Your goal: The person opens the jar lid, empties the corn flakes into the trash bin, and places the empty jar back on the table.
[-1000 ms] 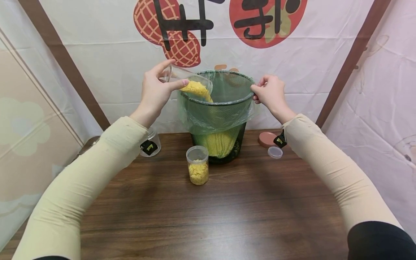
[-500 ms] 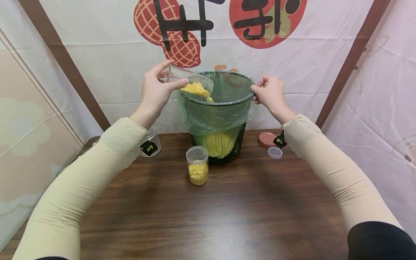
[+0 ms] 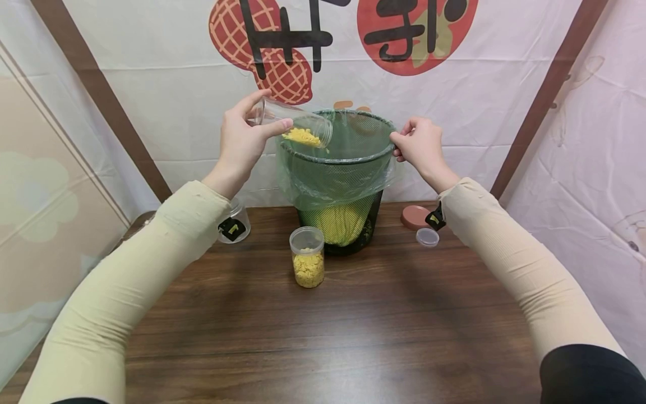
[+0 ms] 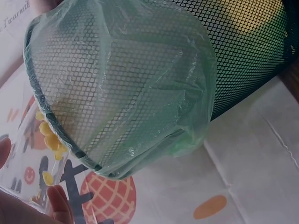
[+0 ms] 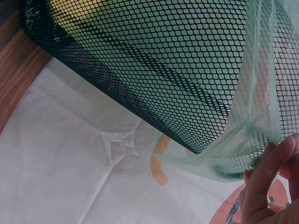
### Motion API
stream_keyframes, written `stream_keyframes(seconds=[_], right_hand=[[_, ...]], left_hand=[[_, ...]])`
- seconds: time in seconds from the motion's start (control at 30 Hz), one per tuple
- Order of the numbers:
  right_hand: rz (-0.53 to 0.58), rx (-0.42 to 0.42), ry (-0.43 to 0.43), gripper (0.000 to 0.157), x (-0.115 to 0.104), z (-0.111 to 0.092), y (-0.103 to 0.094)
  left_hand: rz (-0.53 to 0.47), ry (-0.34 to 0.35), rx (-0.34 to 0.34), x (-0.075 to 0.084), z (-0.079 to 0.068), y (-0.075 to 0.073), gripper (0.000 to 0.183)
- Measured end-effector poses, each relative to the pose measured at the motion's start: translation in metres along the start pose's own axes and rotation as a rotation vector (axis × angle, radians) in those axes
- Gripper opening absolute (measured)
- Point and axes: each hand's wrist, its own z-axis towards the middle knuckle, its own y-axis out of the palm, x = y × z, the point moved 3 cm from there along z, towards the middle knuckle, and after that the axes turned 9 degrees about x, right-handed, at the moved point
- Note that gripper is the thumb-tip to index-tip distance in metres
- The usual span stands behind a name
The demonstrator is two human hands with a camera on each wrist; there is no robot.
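My left hand point(image 3: 238, 139) grips a clear jar point(image 3: 275, 111), tipped nearly on its side with its mouth over the near-left rim of a black mesh wastebasket point(image 3: 374, 213). Yellow crumbly bits point(image 3: 303, 136) lie along the jar's lower side, a few at its mouth. A green trash bag point(image 3: 328, 188) lines the basket and folds over its rim; a yellow mass shows through the mesh at the bottom. On the opposite side, my right hand point(image 3: 423, 145) pinches the bag at the rim. The right wrist view shows its fingers point(image 5: 266, 172) against the bag's edge.
A second clear jar point(image 3: 308, 266), part-filled with yellow bits, stands before the basket on the wooden table point(image 3: 323, 336). Another clear jar point(image 3: 243, 221) is partly hidden by my left sleeve. A pink lid point(image 3: 414, 217) and a clear lid point(image 3: 427, 237) lie right. Printed cloth point(image 3: 166, 112) hangs behind.
The yellow bits in the tipped jar have dwindled, and the stream at its mouth has thinned to a few pieces. Both hands stay almost in place.
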Motion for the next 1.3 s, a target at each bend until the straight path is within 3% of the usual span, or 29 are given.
stream_keyframes(seconds=[0.13, 0.4, 0.53, 0.67, 1.3], right_hand=[[0.007, 0.0, 0.002, 0.012, -0.0005, -0.0004, 0.0002], [0.013, -0.003, -0.001, 0.011, -0.0019, -0.0008, 0.0008], [0.009, -0.001, -0.001, 0.011, -0.0021, -0.0002, 0.001], [0.005, 0.002, -0.003, 0.011, -0.0019, 0.0001, 0.0013], [-0.012, 0.003, -0.018, 0.011, -0.0004, -0.0013, -0.0001]], left_hand=[[-0.038, -0.001, -0.016, 0.0009, 0.0002, 0.0006, 0.064], [-0.016, 0.037, -0.016, 0.0028, -0.0002, 0.0024, 0.067], [-0.012, 0.032, -0.006, 0.0024, -0.0008, 0.0026, 0.072], [-0.001, 0.022, 0.018, 0.0008, -0.0016, 0.0027, 0.065], [-0.024, 0.082, 0.049, 0.0039, -0.0012, 0.0026, 0.06]])
